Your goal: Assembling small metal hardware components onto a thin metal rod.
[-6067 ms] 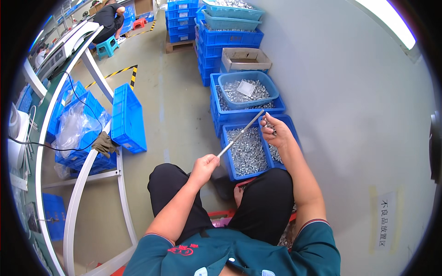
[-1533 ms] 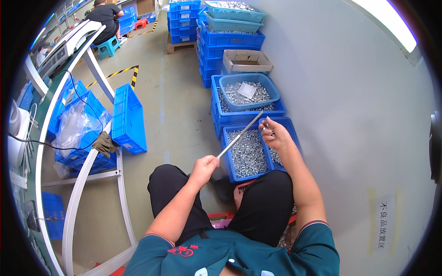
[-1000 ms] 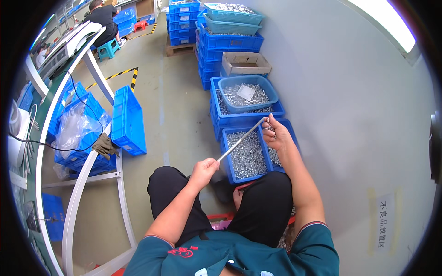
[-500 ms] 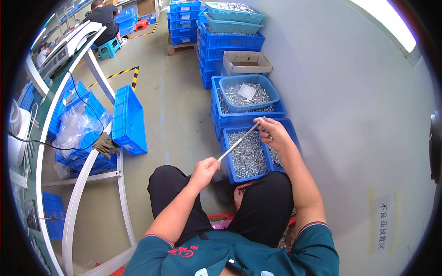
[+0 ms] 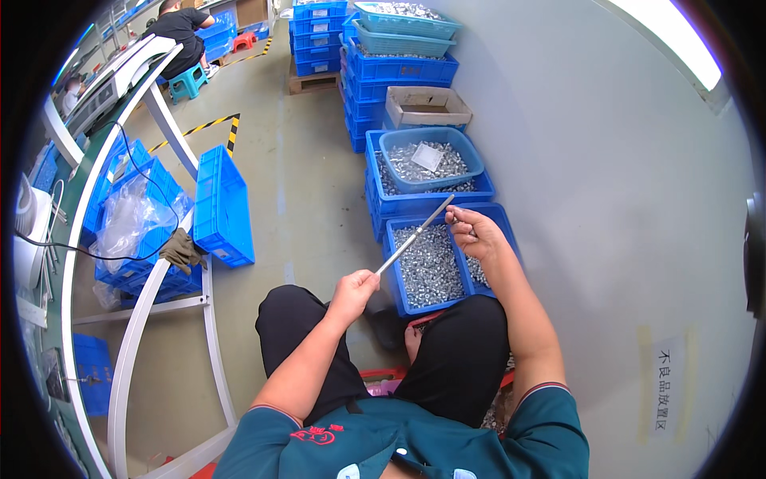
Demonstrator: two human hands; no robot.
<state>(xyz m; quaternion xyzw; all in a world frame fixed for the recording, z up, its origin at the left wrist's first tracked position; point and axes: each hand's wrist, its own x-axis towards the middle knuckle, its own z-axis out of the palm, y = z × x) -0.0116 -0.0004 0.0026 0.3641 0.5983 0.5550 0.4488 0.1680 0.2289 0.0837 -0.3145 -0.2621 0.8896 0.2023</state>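
My left hand (image 5: 353, 297) is closed round the near end of a thin metal rod (image 5: 405, 243), which slants up and away to the right. A small bump shows partway along the rod; I cannot tell what it is. Just right of the rod's far tip is my right hand (image 5: 479, 236), fingers curled on small metal parts (image 5: 472, 232), their exact kind too small to tell. Below both hands stands a blue divided bin (image 5: 391, 267) full of small shiny metal pieces (image 5: 431, 271) that look like nuts.
Beyond it, a light-blue basin (image 5: 386, 152) of similar pieces sits on another blue crate (image 5: 375, 199). Stacked crates (image 5: 363, 104) line the wall (image 5: 606, 199). To my left are a white-framed bench (image 5: 136, 351) and an upended blue crate (image 5: 223, 207). A person (image 5: 179, 36) sits far off.
My right hand has come off the rod's far end and sits slightly lower beside it. The rod's tip now points up more steeply and is bare. My left hand has hardly moved.
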